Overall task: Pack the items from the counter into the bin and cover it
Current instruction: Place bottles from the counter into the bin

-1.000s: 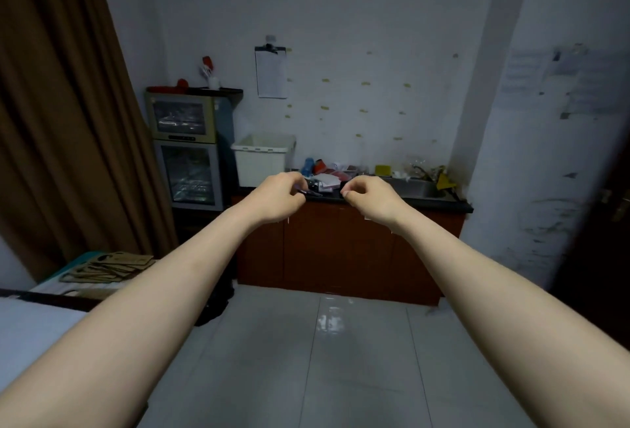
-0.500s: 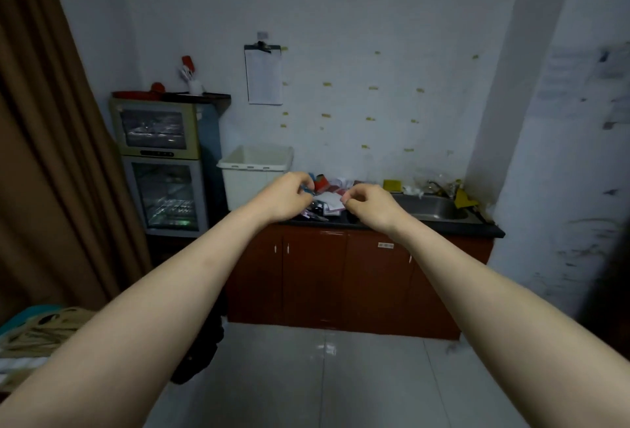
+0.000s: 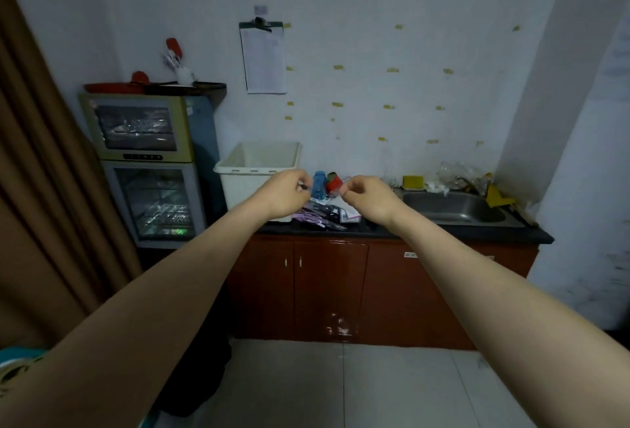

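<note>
With both arms stretched to frame centre, left hand (image 3: 285, 193) and right hand (image 3: 367, 196) loosely clenched, grasp contents unclear, over desk (image 3: 443, 233) clutter right of white bin (image 3: 259, 171).

— Arms? 
— Both bare, stretched straight forward, converging at mid-frame.
— Left hand (image 3: 284, 195)?
— Curled loosely, fingertips pinched together, knuckles up.
— Right hand (image 3: 366, 196)?
— Same curl, thumb against fingers, level with left, small gap between the two.
</note>
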A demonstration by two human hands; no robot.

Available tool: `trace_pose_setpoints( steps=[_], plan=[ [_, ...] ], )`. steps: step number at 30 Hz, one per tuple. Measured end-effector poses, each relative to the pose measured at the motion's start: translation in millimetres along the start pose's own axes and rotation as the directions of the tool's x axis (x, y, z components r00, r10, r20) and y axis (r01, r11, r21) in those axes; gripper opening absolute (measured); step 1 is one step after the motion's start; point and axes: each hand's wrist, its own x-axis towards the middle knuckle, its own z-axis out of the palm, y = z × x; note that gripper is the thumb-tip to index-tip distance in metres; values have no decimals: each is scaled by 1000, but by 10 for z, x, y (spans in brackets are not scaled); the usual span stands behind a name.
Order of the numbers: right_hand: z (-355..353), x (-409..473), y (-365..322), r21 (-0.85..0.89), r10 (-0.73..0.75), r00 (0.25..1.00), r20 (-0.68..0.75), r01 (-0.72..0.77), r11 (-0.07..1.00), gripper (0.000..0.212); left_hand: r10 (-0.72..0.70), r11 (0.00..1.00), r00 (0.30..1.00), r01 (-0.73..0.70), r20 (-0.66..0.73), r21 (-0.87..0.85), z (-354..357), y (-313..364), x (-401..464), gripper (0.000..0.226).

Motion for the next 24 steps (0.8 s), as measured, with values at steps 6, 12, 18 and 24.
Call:
trace_pose_setpoints(
  steps=[6, 12, 18, 24],
  plan=[
    [103, 761, 252, -17, 8, 1000, 11, -8, 1000, 15, -35, 999, 999, 35, -3, -6, 129, -304, 627, 27],
    [71, 1737, 461, 35, -10, 1000, 9, 10, 999, 22, -65, 998, 997, 65, -34, -4, 238, -558, 1568, 26],
    [48, 2923, 855, 26, -33, 998, 44, 32, 999, 24, -87, 995, 995, 89, -53, 38, 445, -806, 2805, 28],
    [75, 4042, 1330, -27, -32, 998, 50, 33, 999, 25, -73, 997, 996, 75, -52, 25, 695, -1117, 3883, 28]
  ],
)
